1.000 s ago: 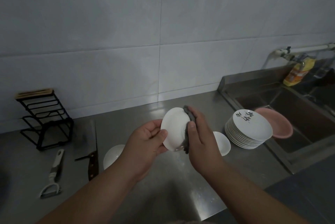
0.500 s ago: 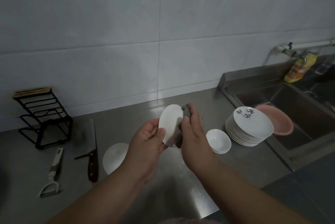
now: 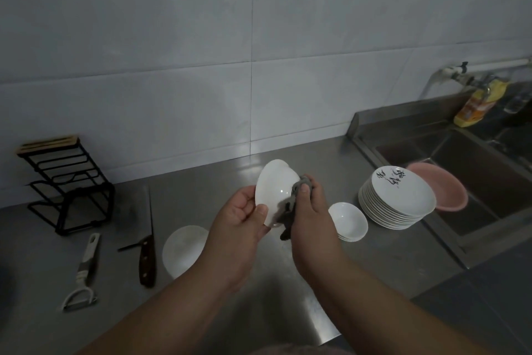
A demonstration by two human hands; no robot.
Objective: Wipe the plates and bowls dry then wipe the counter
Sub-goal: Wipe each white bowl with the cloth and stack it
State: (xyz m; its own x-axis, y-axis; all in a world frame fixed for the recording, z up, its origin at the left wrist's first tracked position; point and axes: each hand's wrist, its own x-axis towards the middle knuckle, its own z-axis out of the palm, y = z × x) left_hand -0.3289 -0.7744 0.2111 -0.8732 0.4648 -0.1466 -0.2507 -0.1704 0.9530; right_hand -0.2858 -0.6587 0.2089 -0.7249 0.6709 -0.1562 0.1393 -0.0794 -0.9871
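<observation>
My left hand (image 3: 240, 218) grips a small white dish (image 3: 273, 187) by its lower edge, holding it on edge above the steel counter (image 3: 383, 262). My right hand (image 3: 312, 212) holds a grey cloth (image 3: 290, 205) pressed against the dish's right side. Just right of my hands, a few small white bowls (image 3: 349, 221) sit stacked, and beyond them rises a tall stack of white plates (image 3: 398, 200) with black writing on top. Another white dish (image 3: 184, 249) lies upside down to the left.
A sink (image 3: 478, 170) with a pink basin (image 3: 443, 190) is at the right, a tap and yellow bottle (image 3: 479, 103) behind it. A black rack (image 3: 64, 185), a knife (image 3: 146, 257) and a peeler (image 3: 83, 274) lie on the left counter.
The dish in my left hand has turned, showing more of its inside. My right hand with the cloth has slid along the dish's right edge.
</observation>
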